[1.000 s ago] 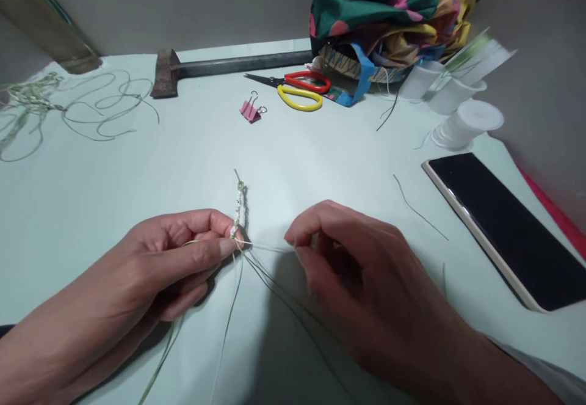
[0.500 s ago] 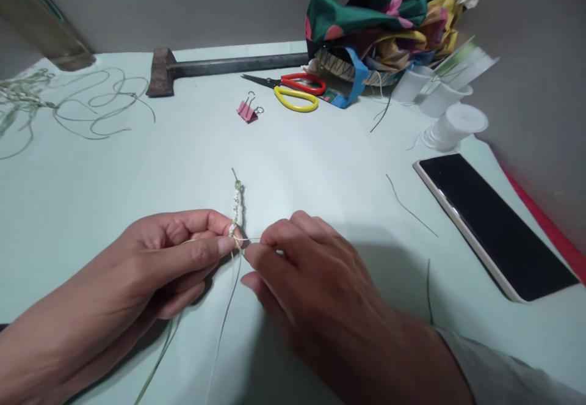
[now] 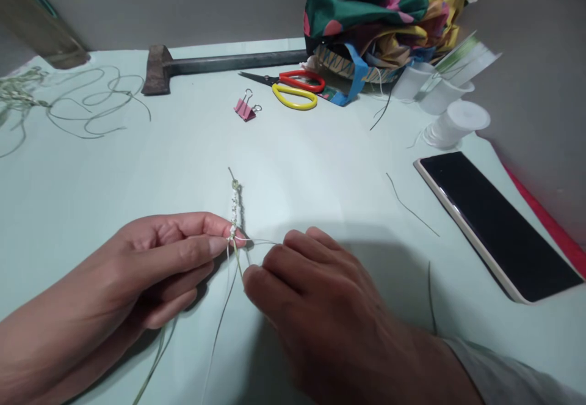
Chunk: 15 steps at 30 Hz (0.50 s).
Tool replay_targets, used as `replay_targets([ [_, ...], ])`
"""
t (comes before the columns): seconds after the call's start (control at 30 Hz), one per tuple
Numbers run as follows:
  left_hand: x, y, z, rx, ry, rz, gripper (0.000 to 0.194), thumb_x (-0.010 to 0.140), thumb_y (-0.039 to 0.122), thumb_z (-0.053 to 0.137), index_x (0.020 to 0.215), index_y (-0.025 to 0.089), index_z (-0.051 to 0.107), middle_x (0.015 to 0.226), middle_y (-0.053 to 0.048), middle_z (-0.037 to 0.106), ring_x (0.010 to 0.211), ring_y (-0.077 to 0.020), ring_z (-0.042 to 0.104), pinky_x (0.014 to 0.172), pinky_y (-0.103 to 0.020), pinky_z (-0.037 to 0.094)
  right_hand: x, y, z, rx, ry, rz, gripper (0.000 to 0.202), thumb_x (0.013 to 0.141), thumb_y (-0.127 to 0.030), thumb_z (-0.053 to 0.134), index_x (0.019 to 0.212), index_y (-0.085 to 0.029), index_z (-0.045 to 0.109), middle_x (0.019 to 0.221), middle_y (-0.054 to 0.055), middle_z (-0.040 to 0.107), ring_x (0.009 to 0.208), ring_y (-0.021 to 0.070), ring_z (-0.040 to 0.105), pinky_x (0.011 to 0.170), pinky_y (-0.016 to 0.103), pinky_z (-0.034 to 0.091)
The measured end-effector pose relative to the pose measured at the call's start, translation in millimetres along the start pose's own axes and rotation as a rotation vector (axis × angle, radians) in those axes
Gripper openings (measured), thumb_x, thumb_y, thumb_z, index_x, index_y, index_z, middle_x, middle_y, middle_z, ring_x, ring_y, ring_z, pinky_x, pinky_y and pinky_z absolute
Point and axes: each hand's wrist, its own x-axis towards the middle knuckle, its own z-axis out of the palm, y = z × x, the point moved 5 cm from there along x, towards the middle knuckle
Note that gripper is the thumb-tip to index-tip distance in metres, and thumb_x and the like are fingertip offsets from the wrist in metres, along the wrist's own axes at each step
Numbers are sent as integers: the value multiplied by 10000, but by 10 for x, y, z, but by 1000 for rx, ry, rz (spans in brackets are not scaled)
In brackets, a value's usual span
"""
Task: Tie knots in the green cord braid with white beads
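Note:
A short white and green knotted cord braid (image 3: pixel 234 206) stands out beyond my left hand (image 3: pixel 171 261), which pinches its near end between thumb and forefinger. My right hand (image 3: pixel 311 295) is closed, with a thin white thread (image 3: pixel 259 240) running taut from the braid to its curled fingers. A green cord (image 3: pixel 238 261) also goes down from the braid to the right thumb. Another pale thread (image 3: pixel 218 325) hangs loose toward the front. Green strands (image 3: pixel 158 356) trail below my left hand. The inside of the right fist is hidden.
At the back lie a hammer-like tool (image 3: pixel 158 70), scissors (image 3: pixel 297 96) and a pink binder clip (image 3: pixel 245 109). Patterned fabric (image 3: pixel 366 20) heaps behind white spools (image 3: pixel 458 124). A phone (image 3: pixel 499 228) lies right; tangled green cord (image 3: pixel 27 96) lies left.
My right hand has drawn slightly away to the right and down, and the white thread between it and the braid shows longer. My left hand keeps its pinch.

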Motion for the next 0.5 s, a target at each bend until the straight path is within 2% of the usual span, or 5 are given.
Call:
replay_targets([
  [0.17,-14,35,10,24,15,-4,389,816,548,967,729,226,767,479,80,450,444,-38,122,384,-167,125,-12,12,-12,12,-13,-14,467,1089,19,497,735,-211,699,687,-36,615,663,167,502,660,370,451],
  [0.27,8,73,72,88,33,-21,491,715,618,1002,642,223,719,437,86,410,427,-31,127,378,-154,129,4,-6,-21,16,-11,-52,457,1074,44,482,769,-202,717,690,-38,630,678,166,528,703,365,483],
  [0.33,29,104,113,122,49,-46,508,638,649,1021,638,226,740,426,88,395,414,-31,138,376,-162,153,9,-11,-19,19,-37,-67,458,1072,61,466,795,-197,723,709,-37,659,690,163,555,737,362,501],
  [0.5,39,164,148,165,84,-86,555,550,693,1023,580,231,717,391,73,374,410,-47,162,401,-204,217,-6,-4,-52,7,-79,-84,451,1052,76,449,839,-187,747,742,-24,681,703,167,592,798,360,529],
])
